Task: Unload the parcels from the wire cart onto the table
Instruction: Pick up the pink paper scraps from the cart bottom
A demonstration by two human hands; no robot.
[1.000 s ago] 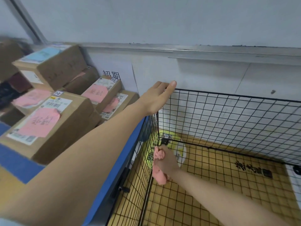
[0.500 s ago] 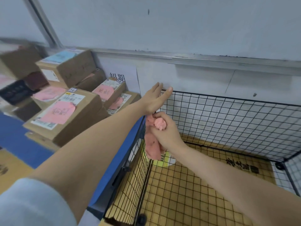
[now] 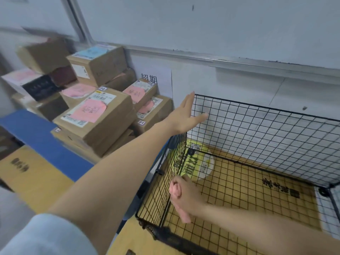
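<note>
A pale sleeve (image 3: 46, 234) is showing at the lower left corner, cut off by the frame edge, and the right forearm is entering from the lower right, also cut off. The right hand (image 3: 185, 196) is sitting inside the cart (image 3: 257, 122), fingers curling round a pink thing (image 3: 184, 217) mostly hidden in the fist; what it is cannot be told. The cart's near edge is blurring into a dark band. A printed cardboard sheet (image 3: 248, 199) is lining its floor. A round yellow-green tub (image 3: 202, 165) is sitting in the far left corner, partly screened by mesh, its print too small to read. The left hand (image 3: 184, 117) is hovering flat, fingers straight, at the cart's top far corner; whether it is touching the wire cannot be told. Parcels (image 3: 99, 118) are sitting stacked on the blue-edged table (image 3: 33, 129) left of the cart, the furthest ones blurring. A paper sign (image 3: 156, 78) is hanging on the pale wall (image 3: 220, 24) behind them
</note>
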